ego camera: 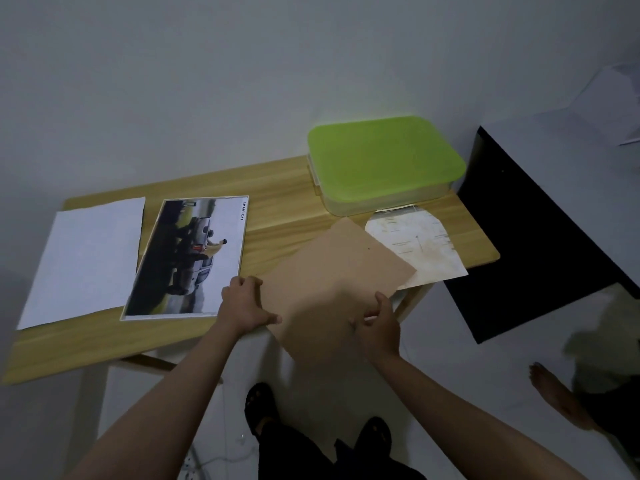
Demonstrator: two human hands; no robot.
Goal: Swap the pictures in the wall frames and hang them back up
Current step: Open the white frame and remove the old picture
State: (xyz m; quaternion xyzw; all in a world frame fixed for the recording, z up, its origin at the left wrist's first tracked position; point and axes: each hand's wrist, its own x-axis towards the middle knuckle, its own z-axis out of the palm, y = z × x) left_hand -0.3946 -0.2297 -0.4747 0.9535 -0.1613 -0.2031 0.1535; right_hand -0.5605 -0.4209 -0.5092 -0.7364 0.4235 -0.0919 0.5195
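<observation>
**Backing board in both hands at the table's edge**

Nearest to me, the person's two bare forearms reach out over dark trousers and black sandals. The left hand [247, 304] grips the near-left edge of a plain tan cardboard backing board [329, 285], thumb on top and fingers curled round the edge. The right hand [379, 327] pinches the board's near-right edge in the same way. The board juts out past the front of the pale wooden table [104, 344], which I take to be why both hands can get under it; it looks as though it is being lifted or slid clear.

Just left of the left hand lies a white-framed photo print of a dark car with a figure leaning on it [188, 256], flat and face up. Along its upper margin the words "SMART CAR" can be read. Beside that, further left, lies a blank white sheet [85, 258], probably a second print face down, though I cannot tell.

Under the board's far corner sits a stained, curling cream paper with faint printing [419, 247], too small to read. Behind it, against the wall, stands a clear plastic box with a lime-green lid [384, 161]. No frame hangs on the wall in view.
</observation>
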